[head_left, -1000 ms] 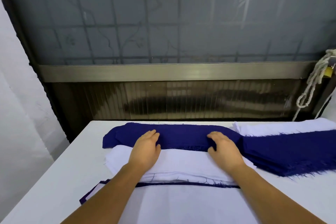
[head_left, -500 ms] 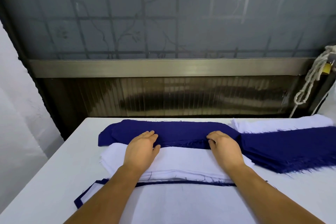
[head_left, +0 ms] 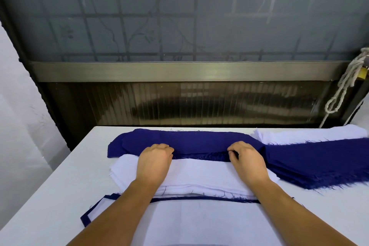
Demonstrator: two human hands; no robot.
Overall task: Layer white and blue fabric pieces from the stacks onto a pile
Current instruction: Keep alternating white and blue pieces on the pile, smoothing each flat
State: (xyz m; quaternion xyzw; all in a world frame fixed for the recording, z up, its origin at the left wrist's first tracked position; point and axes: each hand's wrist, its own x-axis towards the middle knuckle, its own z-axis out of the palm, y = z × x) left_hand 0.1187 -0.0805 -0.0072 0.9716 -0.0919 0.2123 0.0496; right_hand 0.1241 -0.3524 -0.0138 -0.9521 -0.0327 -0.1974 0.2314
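A stack of blue fabric pieces lies across the far middle of the table, behind a stack of white pieces. My left hand and my right hand rest over the white stack with fingers curled onto the near edge of the blue stack, pinching its top layer. Nearest me lies the pile, white on top with a blue piece's edge showing around it.
More blue fabric with frayed edges spreads at the right, over another white stack. The white table ends at a dark window frame behind. A rope with a padlock hangs at the right.
Both hands' fingers have curled from flat to pinching the near edge of the blue stack. The camera view tilted slightly.
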